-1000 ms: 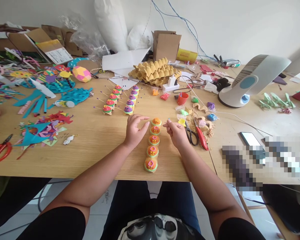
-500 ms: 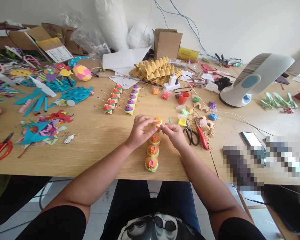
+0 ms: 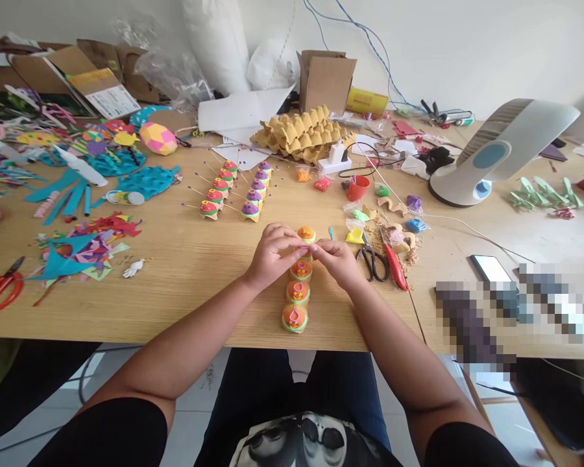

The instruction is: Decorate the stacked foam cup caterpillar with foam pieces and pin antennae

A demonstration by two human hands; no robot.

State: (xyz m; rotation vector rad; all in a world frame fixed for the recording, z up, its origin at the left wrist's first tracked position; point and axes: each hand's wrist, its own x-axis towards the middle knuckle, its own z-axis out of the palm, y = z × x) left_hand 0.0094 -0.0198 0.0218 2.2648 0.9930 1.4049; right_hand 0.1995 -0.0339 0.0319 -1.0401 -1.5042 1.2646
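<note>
Pointing away from the person, a row of orange bumps [image 3: 298, 290] is set on the wooden surface [image 3: 185, 285]. The bumps are edged with green, and pink shapes and yellow smiles are seen on the near ones. Over the far part of the row, the left hand [image 3: 272, 254] and the right hand [image 3: 337, 259] are held with their fingertips together, and one bump is mostly hidden by them. Whether a tiny thing is pinched there cannot be told. Right of the hands, black scissors [image 3: 370, 251] and a red tool [image 3: 396, 267] are seen side by side, with a yellow lump [image 3: 355, 235] near the tip of the scissors. Farther off, red bumps [image 3: 215, 193] and purple bumps [image 3: 255, 195] are lined up in two rows, with thin sticks poked out. Behind them, egg trays [image 3: 299, 133] are piled near a brown box [image 3: 325, 81].
</note>
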